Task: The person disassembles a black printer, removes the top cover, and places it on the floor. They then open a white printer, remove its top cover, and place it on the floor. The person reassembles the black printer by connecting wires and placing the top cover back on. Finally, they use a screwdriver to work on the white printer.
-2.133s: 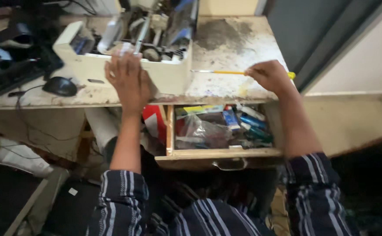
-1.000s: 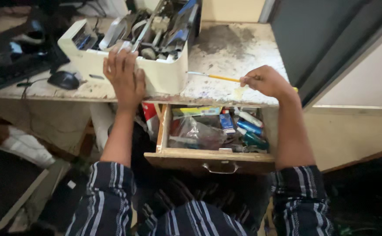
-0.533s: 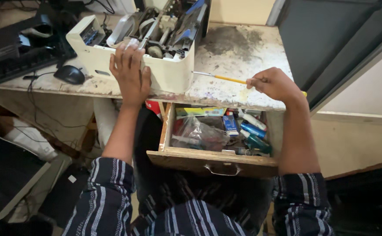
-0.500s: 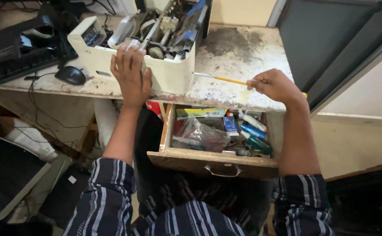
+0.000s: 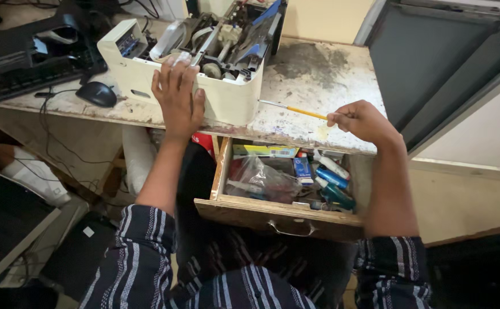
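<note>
- While the left hand (image 5: 176, 98) is lying flat on the front rim of the opened machine (image 5: 195, 63), its fingers are resting side by side, barely spread, the tips reaching over the wall toward the rollers inside.
- The right hand (image 5: 359, 119) is pinching the yellow handle of a thin screwdriver (image 5: 293, 109) between thumb and fingertips, the other fingers curled under; the metal shaft is pointing away from the fingertips toward the machine, low over the stained desk (image 5: 318, 74).
- The screwdriver is looking light and stiff, its handle narrow enough to roll; a grip on the handle near the shaft is likely giving the best control.
- The machine, a cream plastic shell around exposed metal parts, is probably bulky and moderately heavy; the outer wall under the left palm is seeming the safest hold, the inner pieces looking delicate.
- Below the right wrist, a drawer (image 5: 278, 209) is standing open, holding tubes, a clear bag and small boxes.
- Beyond the left little finger, a mouse (image 5: 96, 94) is sitting on the desk.
</note>
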